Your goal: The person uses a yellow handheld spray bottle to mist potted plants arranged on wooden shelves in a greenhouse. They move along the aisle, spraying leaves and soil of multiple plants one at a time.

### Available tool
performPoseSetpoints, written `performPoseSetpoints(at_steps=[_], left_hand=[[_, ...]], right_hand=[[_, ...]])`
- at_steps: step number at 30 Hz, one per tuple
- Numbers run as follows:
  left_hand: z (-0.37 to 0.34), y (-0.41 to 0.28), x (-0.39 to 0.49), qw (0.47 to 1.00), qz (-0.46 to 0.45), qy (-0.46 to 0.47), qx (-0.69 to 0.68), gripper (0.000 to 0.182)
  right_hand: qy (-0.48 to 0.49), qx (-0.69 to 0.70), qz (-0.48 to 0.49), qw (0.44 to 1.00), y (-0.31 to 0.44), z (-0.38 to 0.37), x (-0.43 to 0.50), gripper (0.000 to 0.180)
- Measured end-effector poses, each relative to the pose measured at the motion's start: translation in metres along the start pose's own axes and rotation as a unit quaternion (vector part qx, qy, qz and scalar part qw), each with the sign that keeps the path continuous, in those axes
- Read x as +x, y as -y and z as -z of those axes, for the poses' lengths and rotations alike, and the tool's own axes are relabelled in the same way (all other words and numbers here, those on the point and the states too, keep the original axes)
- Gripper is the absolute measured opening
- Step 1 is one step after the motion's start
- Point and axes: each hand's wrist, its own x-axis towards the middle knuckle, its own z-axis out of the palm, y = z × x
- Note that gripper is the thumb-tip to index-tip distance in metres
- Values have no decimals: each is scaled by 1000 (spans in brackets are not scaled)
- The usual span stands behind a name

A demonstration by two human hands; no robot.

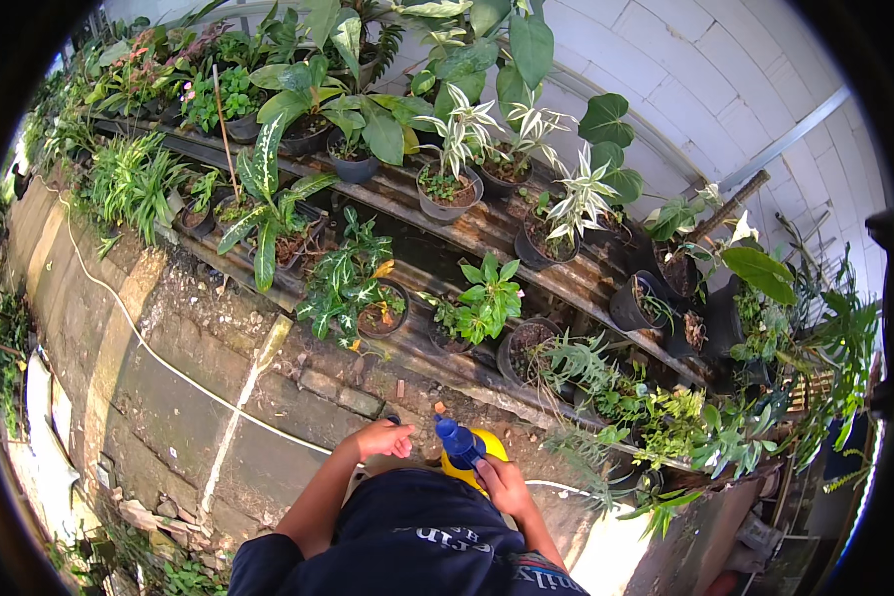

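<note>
Low in the head view, my right hand [501,484] grips the blue spray head [458,443] of a yellow pump sprayer bottle [492,445]. The bottle is in front of my dark shirt, and its lower part is hidden. My left hand [386,439] hovers to the left of the sprayer, apart from it, with its fingers loosely bent and no held thing visible. A small dark object [393,419] shows just beyond its knuckles; I cannot tell what it is. Ahead stand a potted plant with pale-veined leaves [349,279] and a bright green potted plant [484,299].
Two tiers of corrugated metal shelving [410,216] carry many potted plants, including white-striped ones [458,134]. A pale block wall [685,82] rises behind. A white hose [194,384] crosses the paved path [156,425]. Broken stones [160,521] lie at the lower left.
</note>
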Motion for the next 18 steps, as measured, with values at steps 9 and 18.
performPoseSetpoints(at_steps=[9,18], left_hand=[[4,-28,-4,987,-95,-108,68,57],[26,2,-20,984,-93,-148,-45,52]], right_hand=[[-189,300,-42,934,-15,-26,17,45],[-122,232,-99,960,-59,-18,14,43]])
